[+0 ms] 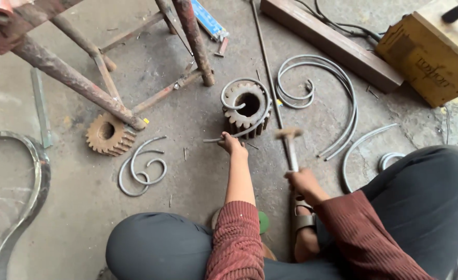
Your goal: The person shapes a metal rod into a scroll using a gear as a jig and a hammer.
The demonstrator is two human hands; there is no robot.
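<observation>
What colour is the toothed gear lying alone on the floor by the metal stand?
The small toothed gear is rusty orange-brown, seen clearly in the head view.

The supporting surface was a bare concrete floor [187, 171], grey and stained. A tall rusty gear [247, 111] stood on end at its centre and served as the landmark. Left of the gear, a second, flatter rusty gear [110, 135] lay against the foot of a rusted steel frame [84, 85]. Below-left of the gear lay a small double scroll [143, 167] of grey rod. Right of the gear lay a larger scroll set [322, 98] and a straight thin rod [265, 57]. Further right, a wooden beam [332, 44] and a yellow box [431, 54] rested on the floor. Far left of the gear lay a curved flat bar [32, 192].
</observation>
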